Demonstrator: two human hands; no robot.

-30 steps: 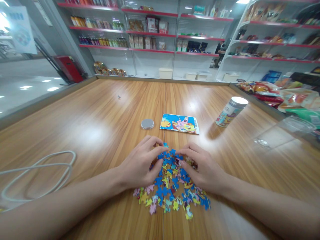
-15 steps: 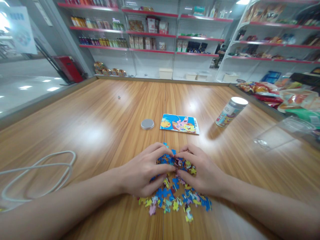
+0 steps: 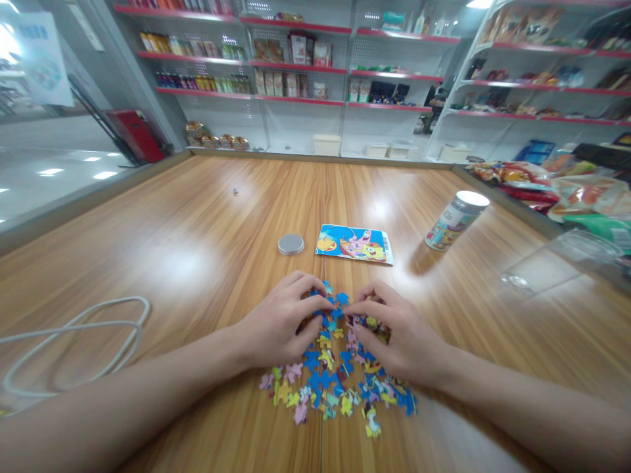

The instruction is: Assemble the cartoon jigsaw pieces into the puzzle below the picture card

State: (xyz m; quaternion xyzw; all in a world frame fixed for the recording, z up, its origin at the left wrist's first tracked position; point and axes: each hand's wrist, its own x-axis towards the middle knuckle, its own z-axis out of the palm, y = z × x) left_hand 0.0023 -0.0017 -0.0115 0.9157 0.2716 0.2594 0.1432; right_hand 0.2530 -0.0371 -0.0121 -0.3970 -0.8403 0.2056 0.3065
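Loose jigsaw puzzle pieces (image 3: pixel 325 379) lie in a spread heap on the wooden table, in blue, yellow, pink and green. At the heap's left edge is my left hand (image 3: pixel 286 322), palm down, thumb and fingers bent but apart. My right hand (image 3: pixel 397 328) rests over the right side, its curled fingers spread and the fingertips touching pieces. Both palms cover part of the heap. Beyond the hands lies a cartoon picture card (image 3: pixel 353 244). A round metal lid (image 3: pixel 290 244) sits to the card's left.
A printed canister (image 3: pixel 456 221) stands at the right, near a clear plastic container (image 3: pixel 557 263). A white cable (image 3: pixel 73 328) loops across the table's left side. Snack packages (image 3: pixel 522 180) are piled along the right edge, and stocked shelves (image 3: pixel 300 66) line the back.
My left hand has drawn back to the left and slightly away from me, uncovering pieces in the middle. The right hand has barely shifted. More pieces show at the heap's left edge.
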